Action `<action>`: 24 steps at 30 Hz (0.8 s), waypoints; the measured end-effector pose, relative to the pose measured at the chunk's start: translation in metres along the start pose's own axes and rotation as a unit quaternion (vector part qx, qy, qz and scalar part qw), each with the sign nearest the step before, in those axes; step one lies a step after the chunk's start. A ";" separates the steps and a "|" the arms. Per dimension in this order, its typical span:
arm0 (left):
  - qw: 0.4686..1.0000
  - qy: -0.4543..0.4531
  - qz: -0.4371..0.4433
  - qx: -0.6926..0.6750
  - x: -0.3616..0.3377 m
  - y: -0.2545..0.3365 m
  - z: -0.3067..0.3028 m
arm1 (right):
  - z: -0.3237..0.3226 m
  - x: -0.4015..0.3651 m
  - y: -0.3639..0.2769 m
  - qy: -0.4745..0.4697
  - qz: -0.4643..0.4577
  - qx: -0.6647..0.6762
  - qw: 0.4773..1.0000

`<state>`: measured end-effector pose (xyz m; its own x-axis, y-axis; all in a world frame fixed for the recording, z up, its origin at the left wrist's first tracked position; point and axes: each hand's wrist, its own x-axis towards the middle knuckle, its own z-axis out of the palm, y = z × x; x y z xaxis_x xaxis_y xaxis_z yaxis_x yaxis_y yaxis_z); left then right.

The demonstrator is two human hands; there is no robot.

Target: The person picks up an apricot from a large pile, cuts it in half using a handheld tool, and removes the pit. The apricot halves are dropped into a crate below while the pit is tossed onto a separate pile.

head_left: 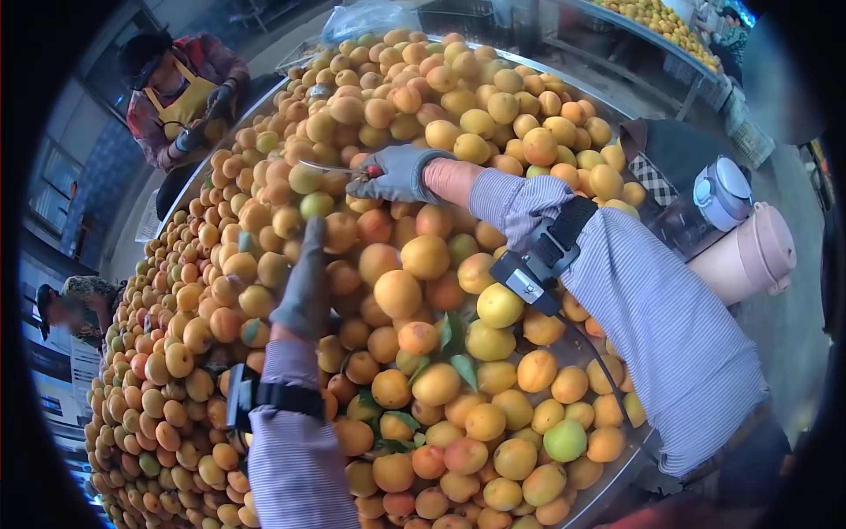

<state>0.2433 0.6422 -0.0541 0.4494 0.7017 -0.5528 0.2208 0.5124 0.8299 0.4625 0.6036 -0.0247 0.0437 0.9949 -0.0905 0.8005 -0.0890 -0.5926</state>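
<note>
A big heap of apricots point(398, 294), orange and yellow with a few green ones, fills the metal-edged table point(608, 95). My right hand point(397, 175), in a grey glove, is closed around the red handle of a small knife point(374, 171). Its thin blade points left, over the fruit. Lower and to the left, my gloved left hand point(304, 286) reaches in among the apricots, fingers stretched forward. Its fingertips are right at a greenish apricot point(317, 205), just below the blade.
Green leaves point(452, 335) lie among the nearer fruit. A pink flask point(747, 251) and a clear bottle with a blue lid point(723, 189) stand at the right edge. One person point(181, 97) in a yellow apron works across the table; another person point(84, 304) is farther left.
</note>
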 end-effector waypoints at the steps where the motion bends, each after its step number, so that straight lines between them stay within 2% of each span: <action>1: 0.979 -0.037 0.129 0.153 -0.016 0.002 0.011 | 0.000 0.003 -0.004 0.009 0.020 -0.027 0.999; 2: 0.978 -0.033 0.132 0.156 -0.014 0.001 -0.001 | 0.000 0.005 -0.005 -0.002 0.026 -0.035 0.999; 4: 0.970 -0.232 0.065 0.021 0.022 -0.011 -0.039 | -0.001 -0.005 -0.007 0.001 0.038 -0.047 0.998; 6: 0.904 -0.411 -0.006 -0.115 0.035 -0.020 -0.063 | 0.006 -0.016 -0.011 0.004 0.024 -0.052 0.998; 7: 0.905 -0.410 -0.005 -0.114 0.031 -0.025 -0.065 | 0.009 -0.021 -0.013 0.008 0.015 -0.029 0.999; 8: 0.903 -0.324 0.238 0.151 0.027 -0.033 -0.065 | 0.015 -0.024 -0.013 0.021 0.013 -0.022 0.999; 9: 0.777 -0.195 0.448 0.397 0.019 -0.037 -0.059 | 0.019 -0.027 -0.014 0.034 0.012 -0.013 0.999; 10: 0.876 -0.201 0.344 0.273 -0.015 -0.027 -0.024 | 0.016 -0.033 -0.017 0.036 0.012 -0.011 0.999; 11: 0.875 -0.200 0.345 0.274 -0.027 -0.024 -0.013 | 0.011 -0.039 -0.020 0.011 0.021 -0.008 1.000; 13: 0.953 -0.139 0.181 0.201 -0.041 -0.020 -0.003 | 0.003 -0.047 -0.024 -0.011 0.031 -0.009 0.999; 14: 0.983 -0.125 0.059 0.119 -0.040 -0.018 -0.004 | 0.002 -0.049 -0.026 -0.023 0.043 0.003 0.999; 15: 0.983 -0.124 0.061 0.118 -0.068 -0.011 0.014 | 0.003 -0.049 -0.027 -0.036 0.054 0.016 0.998; 17: 0.987 -0.126 0.101 -0.008 -0.126 -0.014 0.046 | 0.015 -0.051 -0.026 -0.047 0.053 0.014 0.997; 18: 0.973 -0.211 0.051 0.072 -0.072 -0.020 0.008 | 0.024 -0.053 -0.023 -0.059 0.052 0.010 0.997; 19: 0.974 -0.211 0.051 0.067 -0.062 -0.032 -0.001 | 0.035 -0.050 -0.009 -0.063 0.052 0.007 0.997; 21: 0.977 -0.102 0.089 0.165 -0.075 -0.025 0.011 | 0.044 -0.053 0.022 0.004 0.087 0.206 0.975; 22: 0.980 -0.112 0.073 0.144 -0.086 -0.022 0.021 | 0.042 -0.062 0.031 0.008 0.115 0.232 0.966; 24: 0.977 -0.126 0.070 0.154 -0.055 -0.032 0.010 | 0.040 -0.084 0.020 0.013 0.152 0.201 0.968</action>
<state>0.2206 0.5825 -0.0493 0.6849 0.5900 -0.4275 0.3736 0.2193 0.9013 0.4509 0.5167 -0.0607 0.2597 0.9206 -0.2916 0.4512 -0.3827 -0.8062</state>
